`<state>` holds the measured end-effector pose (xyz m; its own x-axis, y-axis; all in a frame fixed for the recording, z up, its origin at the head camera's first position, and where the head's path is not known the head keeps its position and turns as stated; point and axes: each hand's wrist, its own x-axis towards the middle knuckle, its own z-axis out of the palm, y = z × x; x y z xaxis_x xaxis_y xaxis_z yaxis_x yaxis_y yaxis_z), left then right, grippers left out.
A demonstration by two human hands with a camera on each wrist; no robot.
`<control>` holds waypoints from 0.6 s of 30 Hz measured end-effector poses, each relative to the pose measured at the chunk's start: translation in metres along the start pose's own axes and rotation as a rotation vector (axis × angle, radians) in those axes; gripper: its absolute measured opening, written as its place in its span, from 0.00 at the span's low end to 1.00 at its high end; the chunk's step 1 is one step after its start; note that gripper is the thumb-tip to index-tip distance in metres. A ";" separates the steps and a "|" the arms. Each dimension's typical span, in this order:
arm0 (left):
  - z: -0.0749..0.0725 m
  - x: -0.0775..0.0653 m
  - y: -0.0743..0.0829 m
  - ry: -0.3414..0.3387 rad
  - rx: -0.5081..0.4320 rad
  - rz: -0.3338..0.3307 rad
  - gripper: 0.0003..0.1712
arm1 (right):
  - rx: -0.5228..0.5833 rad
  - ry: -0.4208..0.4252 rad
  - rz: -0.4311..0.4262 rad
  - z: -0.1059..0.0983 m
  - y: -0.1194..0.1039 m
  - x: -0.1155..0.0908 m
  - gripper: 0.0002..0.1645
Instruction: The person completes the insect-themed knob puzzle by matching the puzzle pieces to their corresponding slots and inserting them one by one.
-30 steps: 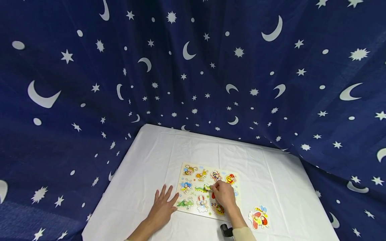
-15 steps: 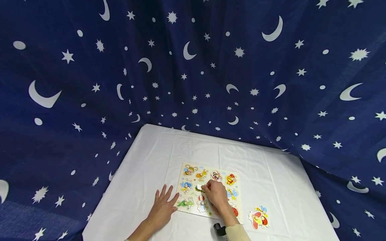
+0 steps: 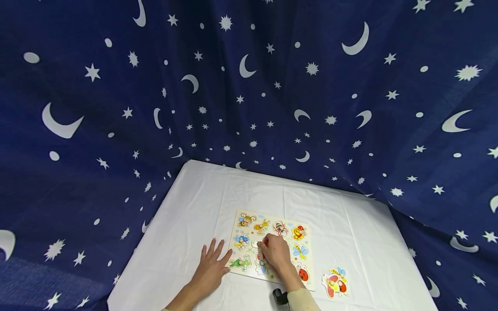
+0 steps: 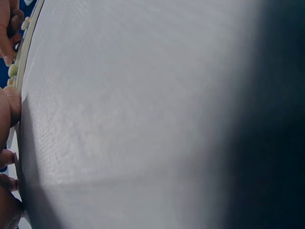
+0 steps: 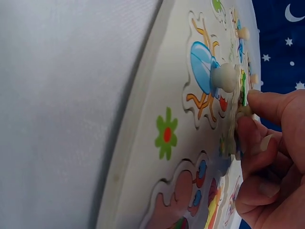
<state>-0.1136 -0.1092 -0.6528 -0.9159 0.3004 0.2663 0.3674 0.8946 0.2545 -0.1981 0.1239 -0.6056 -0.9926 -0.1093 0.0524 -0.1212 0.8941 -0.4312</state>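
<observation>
A wooden knob puzzle board [image 3: 235,216] with bug pictures lies on the white table. My right hand [image 3: 277,252] is over its middle, thumb and fingers pinching the knob of a green caterpillar puzzle piece [image 5: 243,86]; in the head view the piece is mostly hidden and shows a pale glare. Beside it in the right wrist view is a blue beetle piece [image 5: 201,67] with a round knob. Fingers spread, my left hand [image 3: 210,265] lies flat at the board's left front corner, thumb and index fingertip against its edge. Only parts of its fingers [image 4: 5,112] show in the left wrist view.
Several loose puzzle pieces [image 3: 335,284] overlap in a pile on the table to the right of the board. A white cloth [image 3: 198,194] covers the table. Dark blue curtains [image 3: 218,95] with moons and stars hang behind and at the sides.
My right hand has shifted left across the board with the caterpillar piece, uncovering the blue-winged bug and ladybird pictures on the right. The left hand stays in place.
</observation>
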 end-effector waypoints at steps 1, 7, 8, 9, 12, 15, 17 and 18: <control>0.000 0.000 0.000 0.007 0.002 0.005 0.31 | -0.002 0.002 -0.003 0.001 0.000 0.000 0.17; -0.002 0.000 0.001 -0.009 -0.001 0.001 0.31 | -0.010 0.008 0.002 0.005 0.002 0.002 0.17; -0.002 0.001 0.001 -0.021 -0.002 -0.005 0.31 | -0.009 0.006 0.006 0.006 0.002 0.002 0.17; -0.003 0.001 0.002 -0.033 -0.003 -0.010 0.31 | -0.008 0.005 0.014 0.006 0.002 0.003 0.16; -0.003 0.001 0.002 -0.058 -0.006 -0.025 0.30 | -0.006 0.003 0.021 0.007 0.002 0.002 0.16; -0.003 0.001 0.002 -0.062 -0.006 -0.030 0.30 | -0.015 0.009 0.022 0.007 0.001 0.001 0.16; -0.003 0.001 0.002 -0.053 -0.008 -0.028 0.30 | -0.020 0.014 0.025 0.006 0.000 0.000 0.16; -0.003 0.000 0.002 -0.046 -0.007 -0.025 0.30 | -0.025 0.021 0.021 0.006 -0.001 0.000 0.16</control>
<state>-0.1128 -0.1085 -0.6495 -0.9313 0.2927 0.2169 0.3451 0.8997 0.2674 -0.1980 0.1207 -0.6111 -0.9947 -0.0813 0.0629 -0.1001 0.9066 -0.4099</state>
